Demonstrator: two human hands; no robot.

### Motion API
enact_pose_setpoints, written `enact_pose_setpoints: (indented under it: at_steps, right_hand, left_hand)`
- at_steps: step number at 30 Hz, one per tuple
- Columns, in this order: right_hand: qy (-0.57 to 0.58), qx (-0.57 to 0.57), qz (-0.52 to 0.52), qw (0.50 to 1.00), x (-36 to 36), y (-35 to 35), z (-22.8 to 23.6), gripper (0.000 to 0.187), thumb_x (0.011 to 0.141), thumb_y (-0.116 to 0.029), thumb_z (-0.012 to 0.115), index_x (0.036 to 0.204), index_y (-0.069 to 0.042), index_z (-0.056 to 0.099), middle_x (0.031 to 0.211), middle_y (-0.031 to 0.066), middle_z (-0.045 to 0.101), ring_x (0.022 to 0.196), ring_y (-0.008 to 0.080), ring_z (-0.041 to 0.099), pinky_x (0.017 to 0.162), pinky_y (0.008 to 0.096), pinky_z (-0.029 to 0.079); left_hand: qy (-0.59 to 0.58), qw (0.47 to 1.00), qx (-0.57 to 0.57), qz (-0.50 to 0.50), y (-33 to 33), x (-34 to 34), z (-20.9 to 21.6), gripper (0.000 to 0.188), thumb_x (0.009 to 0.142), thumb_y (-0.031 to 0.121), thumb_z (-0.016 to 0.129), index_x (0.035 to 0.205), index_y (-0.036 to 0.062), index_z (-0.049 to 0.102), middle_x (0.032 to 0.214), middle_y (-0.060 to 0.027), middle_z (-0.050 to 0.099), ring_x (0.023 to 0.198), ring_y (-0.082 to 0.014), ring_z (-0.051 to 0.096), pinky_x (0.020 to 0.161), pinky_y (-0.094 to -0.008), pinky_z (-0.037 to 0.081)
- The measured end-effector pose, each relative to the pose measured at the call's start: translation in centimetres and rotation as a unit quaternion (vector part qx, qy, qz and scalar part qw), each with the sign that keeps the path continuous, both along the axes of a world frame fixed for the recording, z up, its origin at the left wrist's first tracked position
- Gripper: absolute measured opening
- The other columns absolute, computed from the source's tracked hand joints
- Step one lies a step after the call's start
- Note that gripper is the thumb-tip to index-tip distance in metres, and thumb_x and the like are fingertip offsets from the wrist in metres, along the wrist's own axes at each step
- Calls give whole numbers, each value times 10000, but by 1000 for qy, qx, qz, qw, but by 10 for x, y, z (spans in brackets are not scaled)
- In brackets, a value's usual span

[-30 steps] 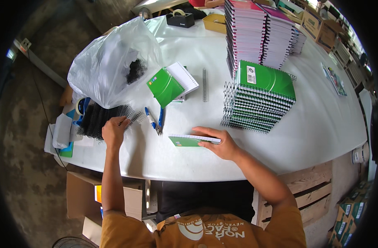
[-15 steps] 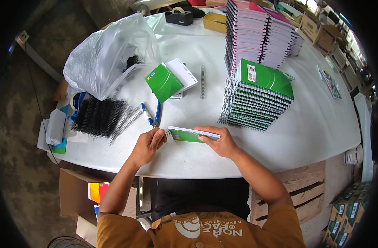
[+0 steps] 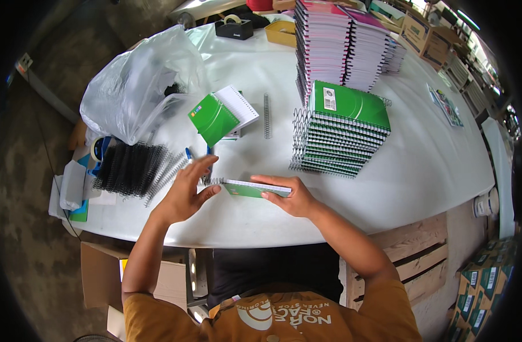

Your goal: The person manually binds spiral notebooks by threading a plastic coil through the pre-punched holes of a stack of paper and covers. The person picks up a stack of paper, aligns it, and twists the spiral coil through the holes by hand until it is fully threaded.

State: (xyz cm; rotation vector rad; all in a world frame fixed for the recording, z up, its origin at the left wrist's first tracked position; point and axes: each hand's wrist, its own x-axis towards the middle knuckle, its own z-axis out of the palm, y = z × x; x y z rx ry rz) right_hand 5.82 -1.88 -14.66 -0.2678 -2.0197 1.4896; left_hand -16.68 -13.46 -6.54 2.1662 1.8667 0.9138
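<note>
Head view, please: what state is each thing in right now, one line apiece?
Green notebook, closed, tilted
Right hand, gripping that notebook
Left hand, open, thumb and fingers spread
Wire coil, at that notebook's left end
Green notebook stack, piled, coils protruding
Plastic bag, crumpled
Tape dispenser, loaded with a roll
Cardboard box, open

Bindery workshop: black spiral coils (image 3: 127,168) heaped near white-covered worktop's (image 3: 261,225) left edge; stacked green-covered spiral notebooks (image 3: 346,137); mottled brown floor (image 3: 38,228).
</note>
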Motion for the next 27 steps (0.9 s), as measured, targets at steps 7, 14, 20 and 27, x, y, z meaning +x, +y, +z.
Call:
enact_pose_setpoints:
  at_steps: [7,14,20,27]
  right_hand:
    - [-1,55,-3,998,-1,-2,-9,339,861,-15,570,1195,-70,585,1041,125,664,813,137,621,747,269,485]
    - [-3,2,4,1000,-3,-14,-20,360,832,0,577,1189,-51,582,1130,149,625,1032,179,605,906,298,442]
    - [44,35,5,998,6,-22,-8,359,817,30,554,1170,-27,580,1077,166,636,952,254,624,836,314,469]
    - [71,60,2,996,9,-36,-4,318,829,-2,551,1144,-23,587,1014,162,646,899,283,620,790,337,476]
  left_hand:
    - [203,979,28,12,0,20,18,322,780,182,685,1041,41,561,1032,-110,581,955,-303,545,844,-398,421]
    - [257,966,24,-21,-9,31,18,376,738,115,685,1059,28,508,942,-123,590,881,-337,546,774,-417,420]
    - [385,923,-5,-18,-11,20,7,333,794,271,664,1023,55,555,1011,-129,594,929,-284,563,814,-414,425]
    - [436,893,103,41,-19,46,14,447,803,409,637,1081,63,588,1048,-149,604,968,-307,567,912,-434,394]
